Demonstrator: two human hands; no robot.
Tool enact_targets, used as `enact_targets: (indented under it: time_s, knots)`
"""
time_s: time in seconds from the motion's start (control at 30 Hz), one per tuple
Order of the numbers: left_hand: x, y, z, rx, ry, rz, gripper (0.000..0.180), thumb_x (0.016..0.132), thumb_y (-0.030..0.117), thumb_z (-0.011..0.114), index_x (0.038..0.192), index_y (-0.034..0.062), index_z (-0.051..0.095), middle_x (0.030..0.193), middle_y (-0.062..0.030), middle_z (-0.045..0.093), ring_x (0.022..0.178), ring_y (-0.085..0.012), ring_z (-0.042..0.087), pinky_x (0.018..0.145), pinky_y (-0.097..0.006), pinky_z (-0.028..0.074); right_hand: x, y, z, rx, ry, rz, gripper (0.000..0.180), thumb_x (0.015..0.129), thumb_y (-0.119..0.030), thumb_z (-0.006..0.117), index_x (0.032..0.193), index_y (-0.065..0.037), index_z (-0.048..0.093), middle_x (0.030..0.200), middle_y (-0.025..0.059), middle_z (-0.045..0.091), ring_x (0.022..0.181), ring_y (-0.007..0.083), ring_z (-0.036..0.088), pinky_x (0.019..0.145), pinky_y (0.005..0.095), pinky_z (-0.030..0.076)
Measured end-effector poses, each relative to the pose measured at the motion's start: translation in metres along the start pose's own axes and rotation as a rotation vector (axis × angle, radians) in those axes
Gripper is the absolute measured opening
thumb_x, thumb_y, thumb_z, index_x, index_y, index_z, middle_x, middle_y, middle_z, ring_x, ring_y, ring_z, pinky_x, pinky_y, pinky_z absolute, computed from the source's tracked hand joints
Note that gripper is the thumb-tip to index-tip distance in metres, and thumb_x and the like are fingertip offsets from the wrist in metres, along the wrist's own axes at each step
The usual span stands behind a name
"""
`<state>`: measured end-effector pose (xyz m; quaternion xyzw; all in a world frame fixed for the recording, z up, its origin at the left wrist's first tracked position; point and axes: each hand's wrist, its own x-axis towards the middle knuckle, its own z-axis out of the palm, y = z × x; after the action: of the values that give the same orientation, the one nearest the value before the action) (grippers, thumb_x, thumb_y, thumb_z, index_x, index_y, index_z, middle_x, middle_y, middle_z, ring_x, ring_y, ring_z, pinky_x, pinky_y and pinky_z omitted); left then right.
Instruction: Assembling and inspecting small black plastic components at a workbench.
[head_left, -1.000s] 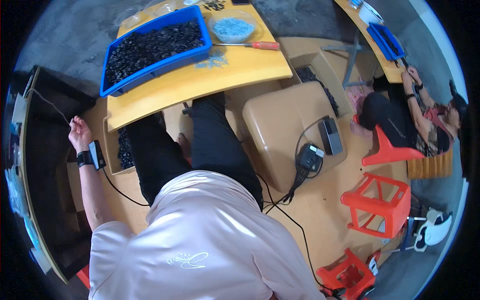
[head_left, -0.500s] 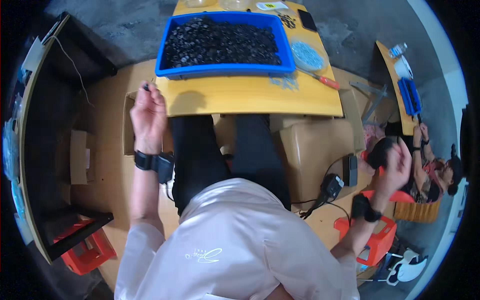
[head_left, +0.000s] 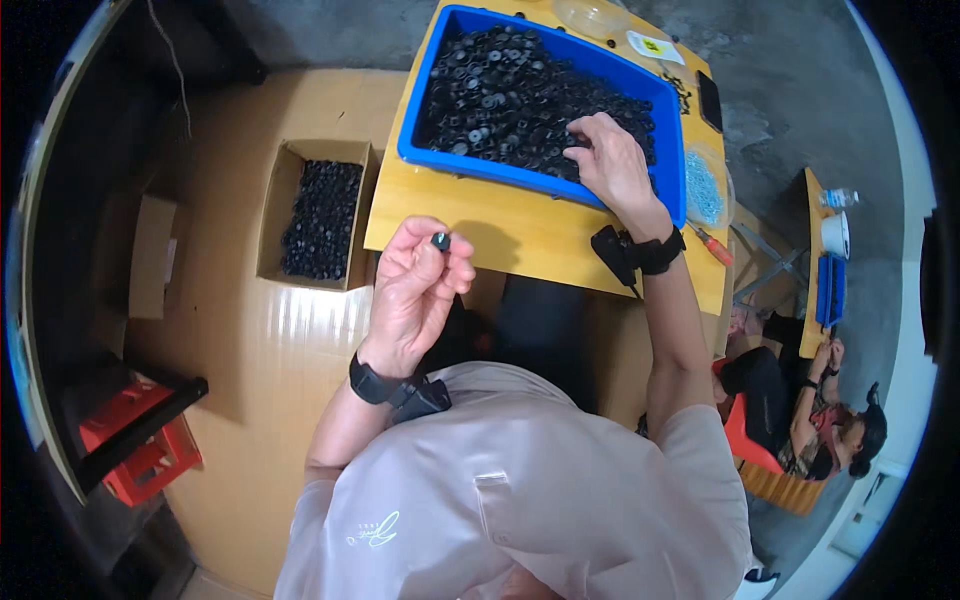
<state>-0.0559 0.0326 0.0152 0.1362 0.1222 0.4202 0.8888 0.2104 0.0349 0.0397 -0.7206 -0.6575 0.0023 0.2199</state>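
Observation:
Pinched between the fingertips of my left hand (head_left: 408, 290) is a small black round part (head_left: 440, 241). That hand is raised just in front of the near left edge of the yellow table (head_left: 560, 258). My right hand (head_left: 615, 168) reaches over the near right side of a blue bin (head_left: 520, 175), its thumb and fingers curved and apart among the loose black parts (head_left: 505, 95) heaped inside. No part shows between its fingers. Both wrists wear black bands.
A cardboard box (head_left: 365, 215) of black parts stands left of the table. Right of the bin are a bowl of light-blue small pieces (head_left: 703, 190), a screwdriver (head_left: 716, 248) and a phone (head_left: 709, 101). Another person (head_left: 820, 440) sits at a second table (head_left: 815, 260) on the right.
My right hand has come from the lower right up to the bin. My left hand has moved right relative to the table edge, still pinching the black part. The view has turned.

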Motion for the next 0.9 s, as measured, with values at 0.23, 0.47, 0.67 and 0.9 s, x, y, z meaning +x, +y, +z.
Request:
enact_targets:
  time_s: [0.23, 0.47, 0.67, 0.9]
  knots:
    - [-0.004, -0.013, -0.004, 0.019, -0.025, 0.024, 0.017, 0.086, 0.010, 0.054, 0.102, 0.0045, 0.051, 0.089, -0.0145, 0.061, 0.070, -0.0171, 0.060, 0.063, -0.025, 0.050, 0.009, 0.003, 0.014, 0.106, -0.064, 0.029, 0.014, 0.067, -0.001, 0.063, 0.079, -0.001, 0.055, 0.075, 0.0149, 0.056, 0.073, 0.0310, 0.058, 0.065, 0.0375, 0.047]
    - [-0.008, -0.033, 0.001, 0.009, -0.139, 0.052, 0.019, 0.085, 0.005, 0.054, 0.103, 0.0028, 0.051, 0.095, -0.0159, 0.061, 0.076, -0.0167, 0.061, 0.066, -0.025, 0.051, 0.007, 0.003, 0.013, 0.241, 0.065, 0.047, 0.012, 0.066, 0.005, 0.058, 0.077, 0.000, 0.054, 0.079, 0.0145, 0.059, 0.066, 0.0282, 0.059, 0.061, 0.0332, 0.047]
    - [-0.012, -0.042, 0.016, 0.100, -0.119, 0.043, 0.021, 0.085, 0.005, 0.054, 0.106, 0.0027, 0.052, 0.099, -0.0170, 0.060, 0.079, -0.0170, 0.061, 0.067, -0.024, 0.051, -0.009, 0.007, 0.002, 0.333, 0.305, -0.035, 0.023, 0.071, 0.005, 0.053, 0.091, -0.002, 0.062, 0.083, 0.0136, 0.058, 0.074, 0.0272, 0.058, 0.068, 0.0321, 0.046]
    - [0.011, -0.023, 0.054, 0.172, -0.192, 0.012, 0.018, 0.086, 0.014, 0.054, 0.102, 0.0054, 0.054, 0.093, -0.0130, 0.061, 0.072, -0.0143, 0.059, 0.062, -0.023, 0.049, -0.032, 0.005, -0.018, 1.067, 0.252, 0.174, 0.018, 0.076, 0.006, 0.056, 0.091, 0.000, 0.062, 0.082, 0.0045, 0.061, 0.069, 0.0073, 0.055, 0.065, 0.0188, 0.045]
